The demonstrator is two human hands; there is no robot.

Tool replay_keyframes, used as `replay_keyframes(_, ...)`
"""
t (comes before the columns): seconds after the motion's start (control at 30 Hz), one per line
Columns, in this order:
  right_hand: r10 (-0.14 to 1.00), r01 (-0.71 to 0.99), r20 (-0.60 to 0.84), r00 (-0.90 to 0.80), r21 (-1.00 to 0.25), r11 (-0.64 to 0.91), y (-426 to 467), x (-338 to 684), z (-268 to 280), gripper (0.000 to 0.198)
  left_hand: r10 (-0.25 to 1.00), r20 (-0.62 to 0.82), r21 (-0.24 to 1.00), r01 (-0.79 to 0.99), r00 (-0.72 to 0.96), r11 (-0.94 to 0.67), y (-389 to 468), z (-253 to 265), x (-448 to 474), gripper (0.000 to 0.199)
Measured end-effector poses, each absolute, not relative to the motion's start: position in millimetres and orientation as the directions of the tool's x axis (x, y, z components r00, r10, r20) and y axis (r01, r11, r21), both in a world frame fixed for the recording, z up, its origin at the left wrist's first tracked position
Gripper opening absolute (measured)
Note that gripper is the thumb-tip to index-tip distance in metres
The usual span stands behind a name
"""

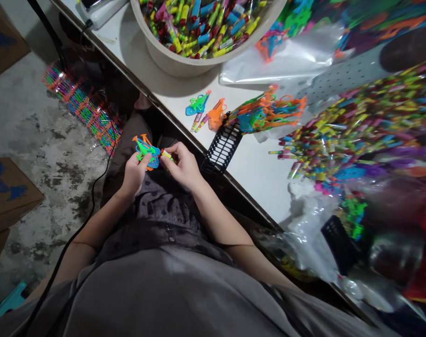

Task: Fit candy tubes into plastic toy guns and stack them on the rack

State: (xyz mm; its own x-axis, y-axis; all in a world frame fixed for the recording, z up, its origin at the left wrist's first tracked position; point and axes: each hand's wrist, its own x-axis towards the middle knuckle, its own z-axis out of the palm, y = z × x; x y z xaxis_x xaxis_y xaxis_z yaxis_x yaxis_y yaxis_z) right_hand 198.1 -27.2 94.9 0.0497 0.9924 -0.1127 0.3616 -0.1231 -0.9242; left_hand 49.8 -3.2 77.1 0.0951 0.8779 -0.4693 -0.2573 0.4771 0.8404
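Observation:
My left hand [134, 172] grips a small stack of plastic toy guns [146, 150], green, blue and orange, held over my lap. My right hand [184, 164] pinches a small yellow and red tube piece [166, 154] against the right side of that stack. Both hands are below the white table's edge [184, 126]. On the table lie a blue toy gun [198, 105] and an orange toy gun [216, 115], each with a tube, next to a heap of more toy guns [269, 112].
A large beige basin [177, 63] full of coloured tubes stands at the table's back. A black plastic tray [222, 147] overhangs the edge. Loose tubes [342, 131] and clear bags [286, 61] cover the right. Cardboard boxes [5, 196], a black cable [93, 187] and packed bundles [83, 105] are on the floor.

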Motion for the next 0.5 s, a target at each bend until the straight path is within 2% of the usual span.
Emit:
replay_keyframes(0.37,0.999,0.554,-0.006,-0.042,-0.832,0.018,-27.6,202.9,103.7,0.019,0.868,-0.478,0.820,-0.287,0.133,0.496,-12.6,72.4,51.8,0.030)
replay_keyframes(0.5,0.998,0.531,-0.007,-0.061,-0.847,0.026,-27.5,198.9,103.8,0.019,0.859,-0.501,0.824,-0.246,0.100,0.509,-9.8,78.1,49.8,0.036)
